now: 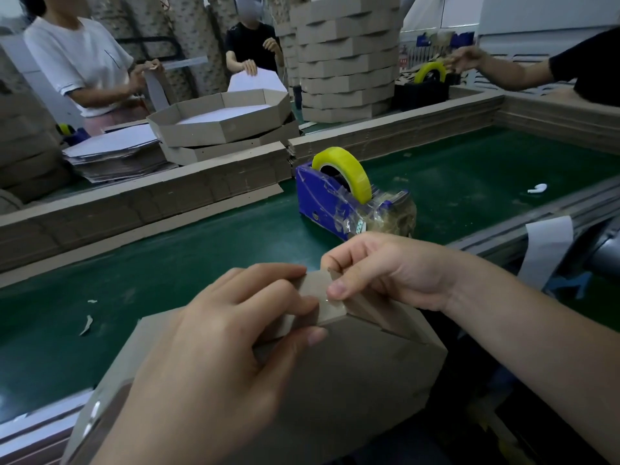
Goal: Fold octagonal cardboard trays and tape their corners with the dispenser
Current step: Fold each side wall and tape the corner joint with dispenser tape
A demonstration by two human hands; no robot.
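Note:
A brown cardboard tray (352,374) is tilted up at the near edge of the green table, its underside facing me. My left hand (214,347) grips a folded corner flap, thumb and fingers curled round it. My right hand (379,266) pinches the same corner from the right, thumb pressing a clear strip of tape (323,302) onto the flap. The blue tape dispenser (339,199) with its yellow tape roll (349,171) stands on the table just beyond my hands.
The green table (167,263) is bordered by cardboard strips (141,203). Folded octagonal trays (221,119) and flat blanks (114,152) lie behind it, with a tall tray stack (345,58). Other people work at the far side. A second dispenser (426,85) sits back right.

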